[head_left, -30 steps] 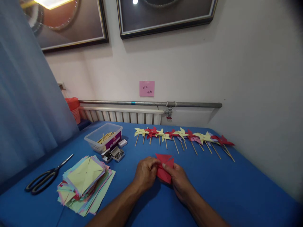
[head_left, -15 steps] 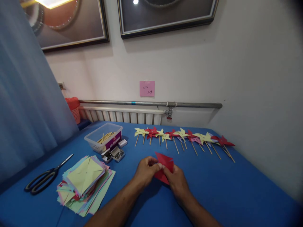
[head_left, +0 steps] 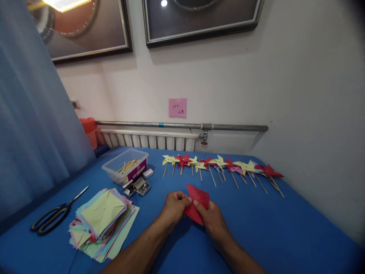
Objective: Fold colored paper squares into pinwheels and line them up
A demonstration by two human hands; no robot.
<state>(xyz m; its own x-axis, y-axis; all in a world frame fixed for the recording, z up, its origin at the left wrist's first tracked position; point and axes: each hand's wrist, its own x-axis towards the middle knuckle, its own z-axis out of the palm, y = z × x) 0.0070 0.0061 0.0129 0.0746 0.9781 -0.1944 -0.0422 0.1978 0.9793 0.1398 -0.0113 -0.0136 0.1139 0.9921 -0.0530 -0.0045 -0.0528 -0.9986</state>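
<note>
Between my two hands is a red paper sheet (head_left: 199,198), roughly square, held above the blue table in the middle of the view. My left hand (head_left: 174,205) pinches its left edge between thumb and fingers. My right hand (head_left: 211,217) grips the lower right side, its thumb lying on the front of the paper and its fingers hidden behind. To the left lies a stack of cut paper squares (head_left: 104,213) in several colours, a pale yellow one on top. Finished paper pinwheels (head_left: 218,161) on wooden sticks lie in a row beyond my hands.
Black-handled scissors (head_left: 55,215) lie at the left. Behind the stack stand a clear plastic box (head_left: 125,167) of wooden sticks, an open small box of metal pins (head_left: 142,186) and a little white box (head_left: 148,173). A radiator (head_left: 148,140) and pipe run along the wall.
The fingers have shifted on the red sheet; my left thumb has moved left, away from the right thumb. More of the sheet's face shows, and the slit at its upper right looks less open.
</note>
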